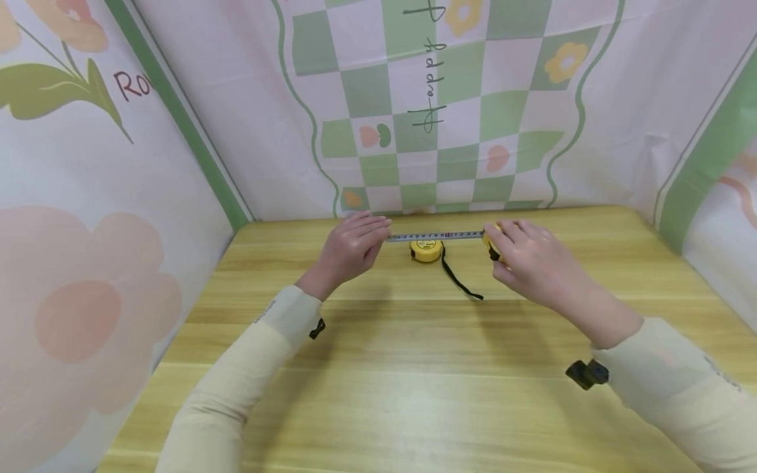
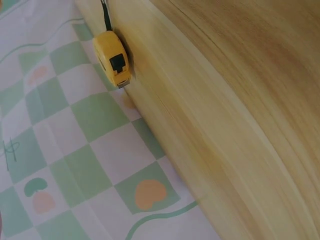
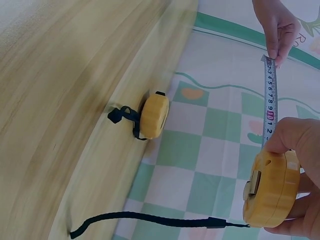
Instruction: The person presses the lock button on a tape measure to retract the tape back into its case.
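Between the hands runs a silver measuring blade (image 1: 461,234), drawn out level above the far part of the table. Thumb and fingers of my left hand (image 1: 357,246) pinch its free end, as the right wrist view shows. My right hand (image 1: 535,266) grips the yellow tape measure (image 3: 272,195) that the blade comes out of, thumb on top and fingers beneath. From that case trails a black strap (image 3: 145,216). A second yellow tape measure (image 1: 427,252) rests on the table just below the blade in the head view, its own black strap (image 1: 458,279) beside it.
The wooden table (image 1: 414,394) ends at the back against a hanging cloth (image 1: 455,79) with green checks and flowers. More printed cloth (image 1: 77,197) hangs at the left side. Small black devices (image 1: 587,373) sit at both wrists.
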A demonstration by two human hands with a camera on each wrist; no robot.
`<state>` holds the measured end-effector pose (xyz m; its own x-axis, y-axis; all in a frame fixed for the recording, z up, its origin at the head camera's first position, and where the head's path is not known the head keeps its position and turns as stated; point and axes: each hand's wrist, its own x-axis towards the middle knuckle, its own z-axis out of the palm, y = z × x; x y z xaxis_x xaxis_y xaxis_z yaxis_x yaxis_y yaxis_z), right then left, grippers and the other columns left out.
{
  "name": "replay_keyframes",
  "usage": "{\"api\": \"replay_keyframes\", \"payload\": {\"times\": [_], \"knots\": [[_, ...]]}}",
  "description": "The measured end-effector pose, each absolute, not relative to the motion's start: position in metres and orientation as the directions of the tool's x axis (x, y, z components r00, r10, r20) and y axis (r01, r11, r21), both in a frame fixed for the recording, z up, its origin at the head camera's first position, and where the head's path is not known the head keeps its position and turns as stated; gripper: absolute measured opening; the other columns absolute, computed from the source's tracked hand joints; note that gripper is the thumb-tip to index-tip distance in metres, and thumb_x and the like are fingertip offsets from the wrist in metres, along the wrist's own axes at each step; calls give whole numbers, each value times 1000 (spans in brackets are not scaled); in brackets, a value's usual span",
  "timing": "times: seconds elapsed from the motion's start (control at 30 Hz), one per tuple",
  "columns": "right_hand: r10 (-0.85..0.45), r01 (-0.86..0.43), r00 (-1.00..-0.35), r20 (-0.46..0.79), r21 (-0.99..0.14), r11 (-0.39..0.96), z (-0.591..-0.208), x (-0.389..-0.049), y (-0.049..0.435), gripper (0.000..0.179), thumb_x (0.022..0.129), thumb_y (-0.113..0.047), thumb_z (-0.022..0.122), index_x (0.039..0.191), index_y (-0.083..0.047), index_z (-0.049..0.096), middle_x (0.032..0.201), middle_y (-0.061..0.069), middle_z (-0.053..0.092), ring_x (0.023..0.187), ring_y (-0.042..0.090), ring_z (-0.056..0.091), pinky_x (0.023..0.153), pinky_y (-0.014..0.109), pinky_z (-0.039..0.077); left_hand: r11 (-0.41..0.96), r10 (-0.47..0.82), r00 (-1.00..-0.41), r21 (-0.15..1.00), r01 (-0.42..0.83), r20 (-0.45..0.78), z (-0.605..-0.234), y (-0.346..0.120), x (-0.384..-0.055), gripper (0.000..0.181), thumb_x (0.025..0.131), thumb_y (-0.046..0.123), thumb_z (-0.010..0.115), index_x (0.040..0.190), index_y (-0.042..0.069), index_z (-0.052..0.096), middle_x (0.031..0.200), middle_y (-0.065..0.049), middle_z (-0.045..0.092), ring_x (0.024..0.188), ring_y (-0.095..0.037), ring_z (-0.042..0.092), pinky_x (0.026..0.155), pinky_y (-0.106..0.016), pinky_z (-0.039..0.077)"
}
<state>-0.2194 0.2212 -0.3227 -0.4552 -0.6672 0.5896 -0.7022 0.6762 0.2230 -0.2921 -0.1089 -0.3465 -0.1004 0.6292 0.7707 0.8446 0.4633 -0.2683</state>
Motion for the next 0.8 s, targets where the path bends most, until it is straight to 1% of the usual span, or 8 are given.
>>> {"api": "replay_keyframes", "payload": {"times": [0.17,0.37,0.43,0.53,0.67,0.8], "knots": [[-663,-697,-477,577,211,685,-322,-219,220,48,74,-4,63,118,11,55,101,29,60,85,47,58,65,56,53,462,629,-98,-270,845,771,-347,-108,-293,15,89,2,65,101,0,74,105,-14,71,100,-25,68,98,-41,49],[-660,-686,-518,545,196,701,-320,-216,218,52,75,-5,66,122,12,54,105,30,60,90,48,58,71,57,53,460,630,-96,-271,846,770,-347,-105,-292,15,89,2,64,100,0,73,106,-13,71,100,-25,68,103,-38,46],[-659,-686,-518,545,195,701,-320,-216,217,52,75,-4,67,122,12,54,105,30,60,90,48,58,72,57,53,460,631,-97,-270,846,770,-347,-104,-291,15,89,2,64,100,0,73,106,-13,71,101,-25,68,104,-37,44],[-661,-690,-507,553,199,696,-320,-216,216,51,74,-4,66,121,12,54,102,29,60,87,46,58,68,55,53,457,630,-96,-267,848,771,-347,-102,-291,15,89,2,64,100,0,74,105,-14,72,101,-25,68,106,-35,41],[-664,-695,-495,560,203,690,-321,-217,216,50,74,-4,64,120,12,55,100,28,60,84,45,58,65,53,54,452,628,-88,-271,850,773,-348,-101,-291,14,88,1,65,99,0,74,104,-14,72,100,-26,68,106,-35,41],[-658,-689,-516,548,190,699,-321,-217,215,49,74,-4,64,120,12,55,102,28,60,87,45,58,67,54,54,447,628,-83,-271,852,774,-346,-98,-291,14,88,1,64,99,0,74,104,-14,72,100,-26,68,106,-36,42]]}}
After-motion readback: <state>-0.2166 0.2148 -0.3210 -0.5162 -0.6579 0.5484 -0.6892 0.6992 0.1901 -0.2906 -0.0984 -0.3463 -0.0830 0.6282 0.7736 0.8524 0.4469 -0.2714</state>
